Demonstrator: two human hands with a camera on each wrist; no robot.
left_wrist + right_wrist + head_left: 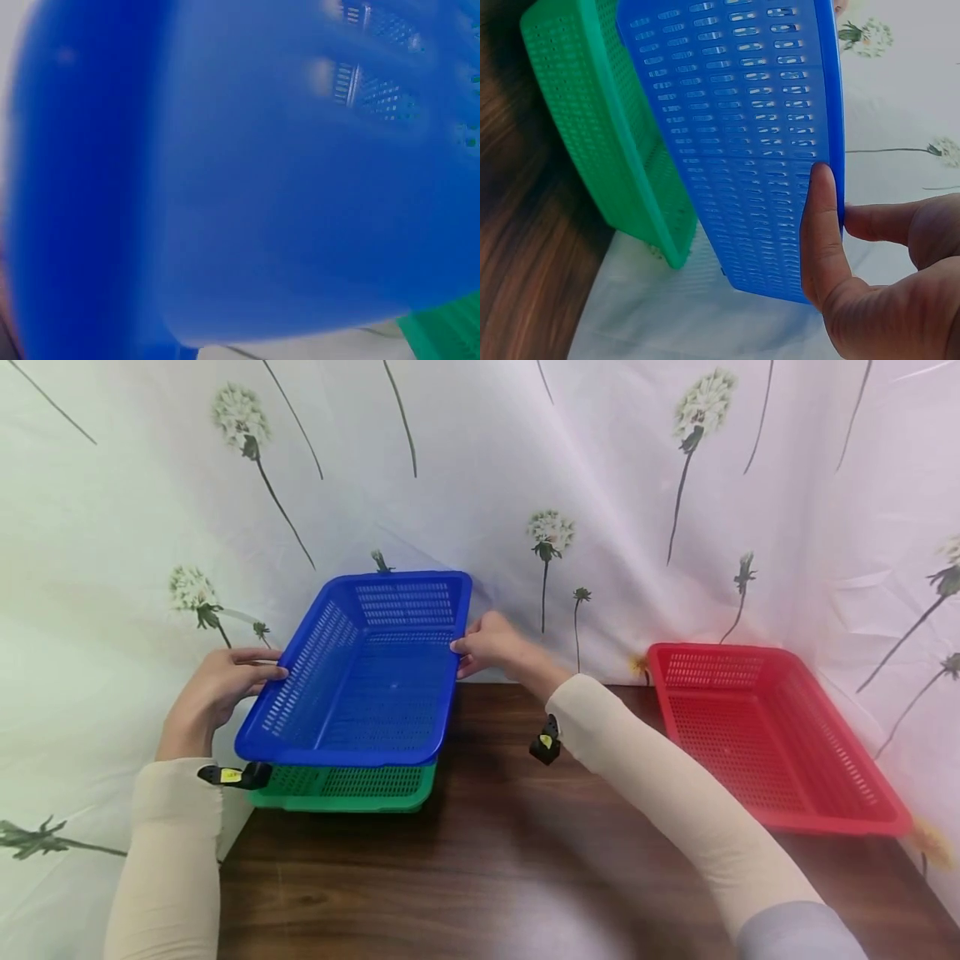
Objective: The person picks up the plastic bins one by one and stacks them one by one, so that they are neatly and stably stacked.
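A blue plastic basket (pixel 393 693) with slotted walls is held up in both hands above a green basket (pixel 337 781). On its left rim my left hand (pixel 217 693) has its fingers over the edge. My right hand (pixel 491 645) pinches the opposite rim between thumb and fingers. From the right wrist, the blue basket's side wall (pixel 735 150) stands apart from the green basket (pixel 600 112), with a gap toward the front. The blue plastic (pixel 285 202) fills most of the left wrist view and hides nearly all of the left hand there.
A red basket (pixel 742 743) stands on the right side of the brown wooden table (pixel 480 868). White cloth (pixel 480 485) printed with dandelions hangs behind and along both sides.
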